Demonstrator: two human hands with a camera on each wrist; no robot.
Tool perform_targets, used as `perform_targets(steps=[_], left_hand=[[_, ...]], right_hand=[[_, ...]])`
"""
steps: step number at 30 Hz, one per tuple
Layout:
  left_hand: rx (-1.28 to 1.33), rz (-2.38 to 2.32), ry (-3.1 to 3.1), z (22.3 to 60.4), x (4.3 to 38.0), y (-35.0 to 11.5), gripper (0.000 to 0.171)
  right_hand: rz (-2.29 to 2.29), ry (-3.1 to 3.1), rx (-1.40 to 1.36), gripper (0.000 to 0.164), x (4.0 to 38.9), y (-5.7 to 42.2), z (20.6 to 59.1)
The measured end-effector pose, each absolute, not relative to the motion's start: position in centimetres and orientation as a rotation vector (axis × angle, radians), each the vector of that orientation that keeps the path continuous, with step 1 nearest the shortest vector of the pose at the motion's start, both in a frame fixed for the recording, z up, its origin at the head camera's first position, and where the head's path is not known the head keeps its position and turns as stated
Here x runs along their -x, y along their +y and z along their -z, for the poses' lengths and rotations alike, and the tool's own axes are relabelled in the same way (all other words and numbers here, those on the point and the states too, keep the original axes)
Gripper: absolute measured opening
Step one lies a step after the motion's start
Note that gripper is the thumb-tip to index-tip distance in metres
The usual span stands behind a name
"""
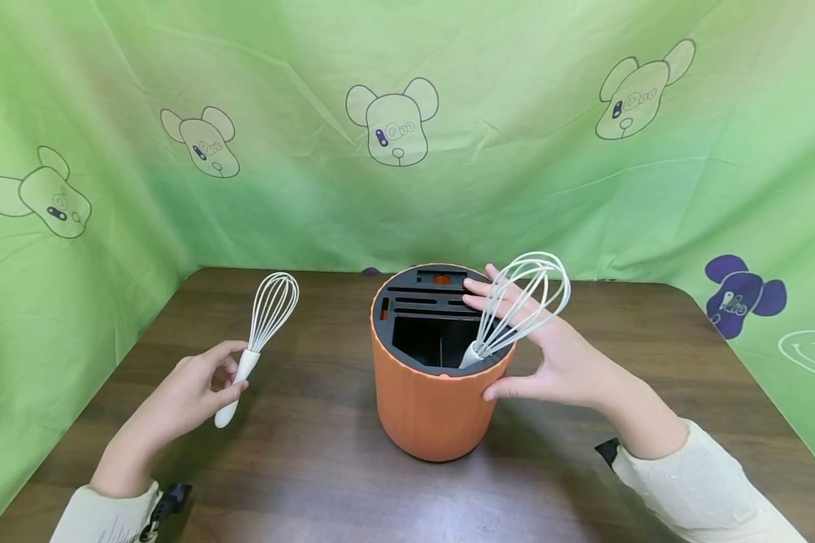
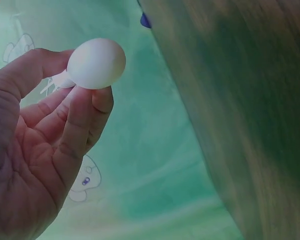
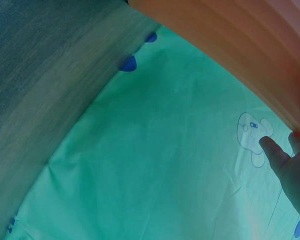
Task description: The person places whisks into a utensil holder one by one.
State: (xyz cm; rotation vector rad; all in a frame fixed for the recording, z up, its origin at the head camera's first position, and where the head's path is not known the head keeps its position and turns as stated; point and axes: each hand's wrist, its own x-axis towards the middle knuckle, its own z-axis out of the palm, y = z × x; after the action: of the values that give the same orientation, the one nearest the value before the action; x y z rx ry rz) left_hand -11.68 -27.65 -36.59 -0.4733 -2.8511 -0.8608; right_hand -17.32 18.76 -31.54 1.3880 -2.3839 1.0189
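Observation:
My left hand (image 1: pixel 188 392) pinches a small whisk by its white handle (image 1: pixel 246 366) between thumb and fingers, wires pointing up, left of the orange utensil holder (image 1: pixel 434 407). In the left wrist view the rounded end of that handle (image 2: pixel 97 64) faces the camera. A larger white whisk (image 1: pixel 473 354) stands in the holder's big compartment, handle down and wires leaning right. Behind those wires, my right hand (image 1: pixel 563 362) spreads its straight fingers at the holder's top, thumb against its right side. In the right wrist view only some fingertips (image 3: pixel 274 152) show near the orange wall.
The holder's black top (image 1: pixel 407 300) has several narrow slots and the large compartment. It stands on a dark wooden table (image 1: pixel 298 467). A green curtain (image 1: pixel 298 188) with cartoon bear heads hangs behind the table and along its sides.

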Motion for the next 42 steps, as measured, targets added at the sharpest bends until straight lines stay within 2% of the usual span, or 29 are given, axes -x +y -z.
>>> perform_targets(steps=[42], left_hand=[[0.654, 0.861, -2.709, 34.4, 11.2, -24.2, 0.048]], right_hand=[[-1.030, -2.346, -1.404, 0.103, 17.4, 18.7, 31.6]])
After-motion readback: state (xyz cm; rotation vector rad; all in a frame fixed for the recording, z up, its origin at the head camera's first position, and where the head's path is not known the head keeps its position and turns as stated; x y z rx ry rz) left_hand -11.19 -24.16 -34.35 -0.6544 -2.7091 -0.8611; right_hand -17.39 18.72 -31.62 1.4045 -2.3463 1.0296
